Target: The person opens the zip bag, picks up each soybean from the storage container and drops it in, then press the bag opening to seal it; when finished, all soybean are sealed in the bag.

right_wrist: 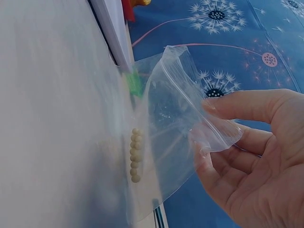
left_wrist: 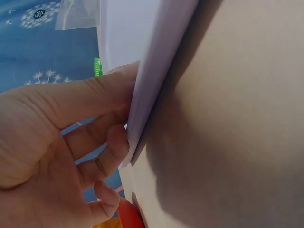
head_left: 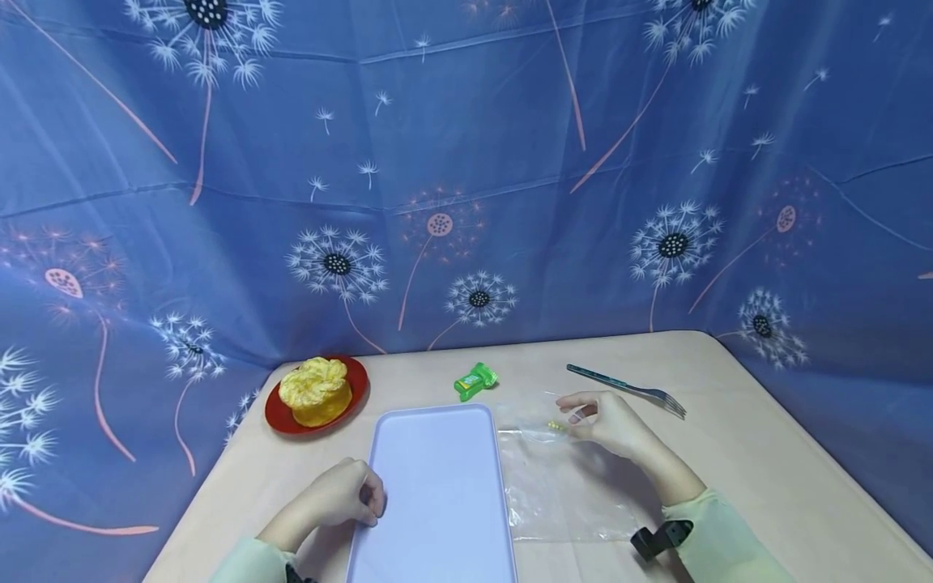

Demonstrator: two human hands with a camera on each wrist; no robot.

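On the left long side of a pale lavender tray (head_left: pixel 440 486), my left hand (head_left: pixel 342 494) grips the rim. In the left wrist view, that hand (left_wrist: pixel 71 123) has its fingers against the tray's edge (left_wrist: pixel 152 90). My right hand (head_left: pixel 608 425) pinches the zip end of a clear plastic zip bag (head_left: pixel 561 502), lifting that end off the table. Seen from the right wrist, the bag's mouth (right_wrist: pixel 190 90) hangs from the fingers of the right hand (right_wrist: pixel 256 142). A short row of yellowish beads (right_wrist: pixel 136 154) shows at the bag; whether inside or behind it, I cannot tell.
Back left, a red plate (head_left: pixel 357 389) holds a yellow cake-like item (head_left: pixel 315 393). A green wrapped packet (head_left: pixel 475 380) lies behind the tray. A fork with a dark teal handle (head_left: pixel 605 379) lies beyond my right hand. Blue dandelion-print cloth (head_left: pixel 466 162) hangs behind the table.
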